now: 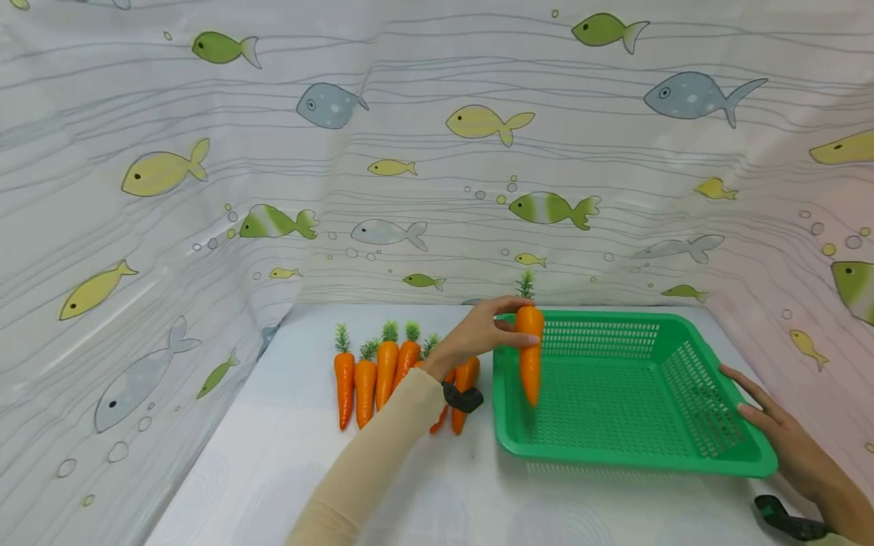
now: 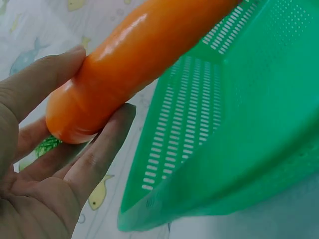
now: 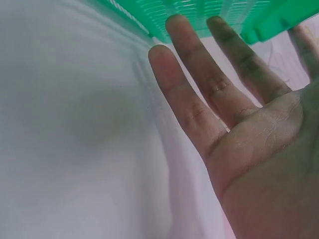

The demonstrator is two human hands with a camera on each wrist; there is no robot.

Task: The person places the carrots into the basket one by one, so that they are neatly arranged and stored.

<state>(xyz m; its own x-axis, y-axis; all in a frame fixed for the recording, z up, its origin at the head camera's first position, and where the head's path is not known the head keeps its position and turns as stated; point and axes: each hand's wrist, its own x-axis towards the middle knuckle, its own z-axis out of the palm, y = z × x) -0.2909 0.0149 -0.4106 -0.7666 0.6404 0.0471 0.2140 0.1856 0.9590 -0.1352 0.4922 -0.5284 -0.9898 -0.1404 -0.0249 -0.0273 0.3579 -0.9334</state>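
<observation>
My left hand (image 1: pixel 481 330) pinches an orange toy carrot (image 1: pixel 530 356) near its thick top, thumb on one side and fingers on the other. The carrot hangs tip down over the left side of a green plastic basket (image 1: pixel 635 457), its leafy top pointing up. In the left wrist view the same carrot (image 2: pixel 134 55) slants toward the basket (image 2: pixel 199 194). At the basket's right rim is my right hand (image 1: pixel 785 436). The right wrist view shows that hand (image 3: pixel 249 129) with its fingers straight beside and under the basket's wall (image 3: pixel 199 12).
Left of the basket lies a row of several more carrots (image 1: pixel 365 383) on the white table (image 1: pixel 273 470), partly hidden by my left forearm. A fish-patterned sheet (image 1: pixel 437 189) hangs behind and on both sides.
</observation>
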